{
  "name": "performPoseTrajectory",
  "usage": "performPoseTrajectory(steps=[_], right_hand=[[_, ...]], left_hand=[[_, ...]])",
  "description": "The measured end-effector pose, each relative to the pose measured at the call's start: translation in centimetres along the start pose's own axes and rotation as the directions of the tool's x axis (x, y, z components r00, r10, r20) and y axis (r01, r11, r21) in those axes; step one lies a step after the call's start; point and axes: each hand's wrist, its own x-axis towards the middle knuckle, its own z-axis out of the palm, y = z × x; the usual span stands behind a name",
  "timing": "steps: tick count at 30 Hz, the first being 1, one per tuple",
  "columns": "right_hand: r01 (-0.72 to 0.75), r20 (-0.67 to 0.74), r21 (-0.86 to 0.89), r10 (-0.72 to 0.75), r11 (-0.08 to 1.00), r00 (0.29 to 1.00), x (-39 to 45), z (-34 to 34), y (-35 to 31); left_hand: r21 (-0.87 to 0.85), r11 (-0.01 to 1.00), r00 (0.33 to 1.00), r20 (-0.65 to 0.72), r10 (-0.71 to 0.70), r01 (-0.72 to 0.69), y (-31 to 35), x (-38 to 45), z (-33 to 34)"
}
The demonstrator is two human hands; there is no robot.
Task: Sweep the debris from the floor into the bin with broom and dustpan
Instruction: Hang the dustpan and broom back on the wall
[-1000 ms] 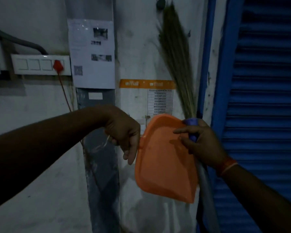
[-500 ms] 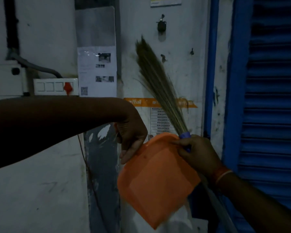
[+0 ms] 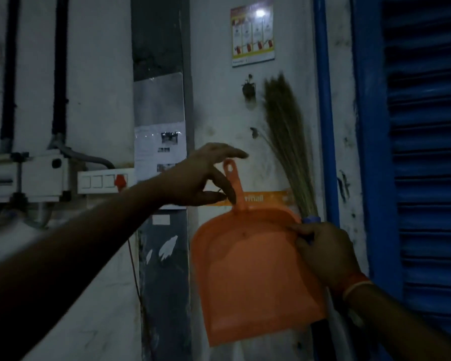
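One orange dustpan (image 3: 255, 277) and one broom (image 3: 287, 142): the right hand (image 3: 323, 251) grips both; the left hand (image 3: 203, 175), fingers spread, touches the dustpan handle.

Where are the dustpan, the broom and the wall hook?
dustpan (image 3: 253, 277): head view, middle of the orange pan.
broom (image 3: 287, 136): head view, on the bristles.
wall hook (image 3: 248, 89): head view, on the dark hook.

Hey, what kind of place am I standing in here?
Probably a shop or storeroom entrance: a blue roller shutter, a wall switchboard with exposed conduit, and printed notices stuck on a scuffed white wall.
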Motion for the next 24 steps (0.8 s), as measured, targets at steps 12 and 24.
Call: performPoseTrajectory(steps=[12,24], right_hand=[[0.005,-0.206,0.088,0.013,0.996,0.978,6.9,1.2,-2.3],[0.168,-0.087,-0.167,-0.184,0.971,0.979,11.6,-0.2,-3.8]], left_hand=[[-0.543,0.725,0.796,-0.160,-0.584,0.423,-1.5,-2.5,6.6],[-0.491,0.786,0.798,-0.259,-0.544,0.376,-7.9,0.5,8.8]])
